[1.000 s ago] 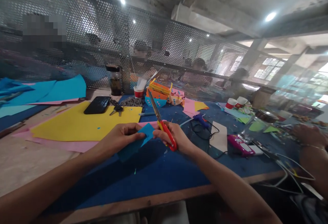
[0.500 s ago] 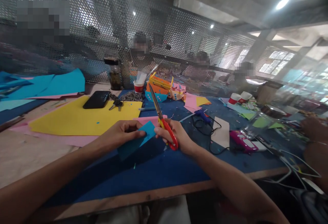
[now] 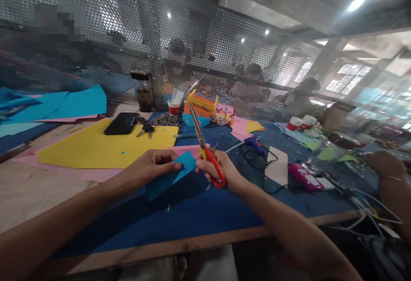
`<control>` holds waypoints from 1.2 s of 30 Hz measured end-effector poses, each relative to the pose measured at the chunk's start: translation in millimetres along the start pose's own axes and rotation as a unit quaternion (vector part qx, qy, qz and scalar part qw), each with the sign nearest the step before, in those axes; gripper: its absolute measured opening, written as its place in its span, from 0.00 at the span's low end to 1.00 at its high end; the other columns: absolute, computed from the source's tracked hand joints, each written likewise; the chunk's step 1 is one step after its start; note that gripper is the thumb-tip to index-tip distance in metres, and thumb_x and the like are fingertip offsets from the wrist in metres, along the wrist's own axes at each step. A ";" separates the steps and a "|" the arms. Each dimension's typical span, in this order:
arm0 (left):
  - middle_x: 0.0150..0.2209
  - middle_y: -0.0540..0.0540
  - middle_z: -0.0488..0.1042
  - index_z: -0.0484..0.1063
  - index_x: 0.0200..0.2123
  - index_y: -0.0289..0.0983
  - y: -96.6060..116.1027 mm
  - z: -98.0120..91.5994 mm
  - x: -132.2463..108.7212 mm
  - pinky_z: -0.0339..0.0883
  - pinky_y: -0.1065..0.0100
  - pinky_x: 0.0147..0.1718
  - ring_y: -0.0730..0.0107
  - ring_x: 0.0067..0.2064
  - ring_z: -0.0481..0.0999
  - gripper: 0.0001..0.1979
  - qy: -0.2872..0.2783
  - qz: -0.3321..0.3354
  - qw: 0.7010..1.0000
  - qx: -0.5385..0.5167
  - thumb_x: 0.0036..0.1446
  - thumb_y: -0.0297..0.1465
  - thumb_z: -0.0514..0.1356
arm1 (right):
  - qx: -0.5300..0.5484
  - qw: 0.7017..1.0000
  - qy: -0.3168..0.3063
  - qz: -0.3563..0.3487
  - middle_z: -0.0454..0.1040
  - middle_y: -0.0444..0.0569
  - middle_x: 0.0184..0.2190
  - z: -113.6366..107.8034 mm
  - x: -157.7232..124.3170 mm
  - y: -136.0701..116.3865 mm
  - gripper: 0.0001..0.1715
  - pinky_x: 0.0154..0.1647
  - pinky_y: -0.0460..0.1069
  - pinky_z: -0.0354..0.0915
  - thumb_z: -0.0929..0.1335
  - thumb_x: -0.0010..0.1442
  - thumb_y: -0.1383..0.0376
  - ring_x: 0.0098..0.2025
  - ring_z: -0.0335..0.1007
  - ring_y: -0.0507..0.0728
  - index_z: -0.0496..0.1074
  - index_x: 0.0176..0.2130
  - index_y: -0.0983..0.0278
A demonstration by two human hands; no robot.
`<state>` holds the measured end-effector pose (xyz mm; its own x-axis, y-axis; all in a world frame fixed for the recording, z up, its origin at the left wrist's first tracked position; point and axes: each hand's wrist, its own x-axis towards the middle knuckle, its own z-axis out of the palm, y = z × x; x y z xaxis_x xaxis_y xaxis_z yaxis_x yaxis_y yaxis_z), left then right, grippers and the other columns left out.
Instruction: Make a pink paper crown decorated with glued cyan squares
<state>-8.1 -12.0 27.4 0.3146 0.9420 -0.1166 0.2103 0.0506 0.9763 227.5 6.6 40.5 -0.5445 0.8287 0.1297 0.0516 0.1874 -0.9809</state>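
Note:
My left hand (image 3: 160, 163) is closed on a folded piece of blue paper (image 3: 186, 165), thumb on top, above the blue table surface (image 3: 199, 221). In my right hand (image 3: 221, 167) is a pair of scissors (image 3: 212, 161) with red and yellow handles. Their blades point up and away, look closed, and stand apart from the blue paper. My right fingertips are close to the paper's right edge; whether they touch it I cannot tell. Behind the paper lies a pink sheet (image 3: 184, 150).
To the left, a black phone (image 3: 121, 124) and keys (image 3: 147, 129) rest on a yellow sheet (image 3: 83, 152). A blue glue gun (image 3: 254, 144) with a black cord lies right. Decorated paper boxes (image 3: 201, 109) stand behind. Another person's hand (image 3: 387, 167) is beside a clear jar (image 3: 330, 150).
My right hand and the scissors have shifted very slightly right. The other person's hand at the far right has moved left toward the jar. My left hand keeps its hold on the paper.

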 end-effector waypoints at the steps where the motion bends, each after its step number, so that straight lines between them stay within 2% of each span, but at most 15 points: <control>1: 0.24 0.53 0.67 0.72 0.30 0.36 -0.6 -0.2 0.3 0.52 0.76 0.21 0.78 0.23 0.62 0.18 0.001 0.003 1.000 -0.004 0.53 0.46 0.68 | 0.002 1.000 0.002 0.002 0.70 0.40 0.23 0.1 -0.1 -0.2 0.20 0.18 0.41 0.57 0.72 0.57 0.50 0.19 0.59 0.46 0.70 0.35 0.64; 6: 0.23 0.54 0.66 0.71 0.30 0.36 -2.6 -1.4 1.6 0.52 0.77 0.21 0.79 0.23 0.62 0.18 0.001 0.009 1.000 -0.027 0.53 0.45 0.69 | -0.013 1.000 -0.011 0.004 0.68 0.39 0.22 0.4 -0.8 -0.9 0.20 0.18 0.41 0.56 0.72 0.59 0.50 0.18 0.58 0.46 0.69 0.35 0.65; 11: 0.24 0.54 0.67 0.72 0.30 0.35 -2.1 -0.9 1.4 0.52 0.77 0.21 0.79 0.24 0.62 0.19 0.003 0.006 1.000 -0.021 0.52 0.45 0.69 | -0.030 0.999 -0.010 -0.005 0.71 0.42 0.27 0.1 0.2 1.7 0.17 0.19 0.41 0.57 0.72 0.59 0.53 0.20 0.59 0.45 0.69 0.35 0.65; 21: 0.26 0.53 0.69 0.75 0.34 0.36 -5.7 -3.1 3.2 0.54 0.78 0.22 0.79 0.25 0.64 0.17 -0.002 0.019 1.000 -0.007 0.54 0.45 0.68 | -0.034 0.999 -0.008 0.001 0.71 0.41 0.26 -1.3 2.5 7.4 0.17 0.20 0.41 0.57 0.73 0.58 0.55 0.20 0.59 0.45 0.69 0.35 0.64; 27: 0.24 0.54 0.65 0.75 0.29 0.35 -5.5 -3.1 2.8 0.52 0.77 0.22 0.79 0.24 0.60 0.18 0.014 0.049 0.999 0.011 0.57 0.46 0.66 | -0.039 0.999 -0.009 -0.005 0.72 0.42 0.27 -1.0 2.3 11.3 0.17 0.20 0.41 0.57 0.71 0.60 0.53 0.21 0.60 0.45 0.69 0.37 0.64; 36: 0.22 0.54 0.63 0.73 0.29 0.35 -5.6 -2.8 2.7 0.50 0.76 0.20 0.78 0.23 0.58 0.18 0.016 0.036 0.999 -0.011 0.56 0.46 0.66 | -0.031 0.999 -0.012 0.005 0.72 0.41 0.27 -0.4 1.9 10.7 0.18 0.20 0.41 0.57 0.72 0.60 0.52 0.21 0.60 0.45 0.69 0.37 0.64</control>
<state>-11.0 -8.8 22.2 0.2978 0.9538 -0.0409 0.1673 -0.0100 0.9859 227.4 10.4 30.3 -0.5645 0.8173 0.1160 0.1084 0.2127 -0.9711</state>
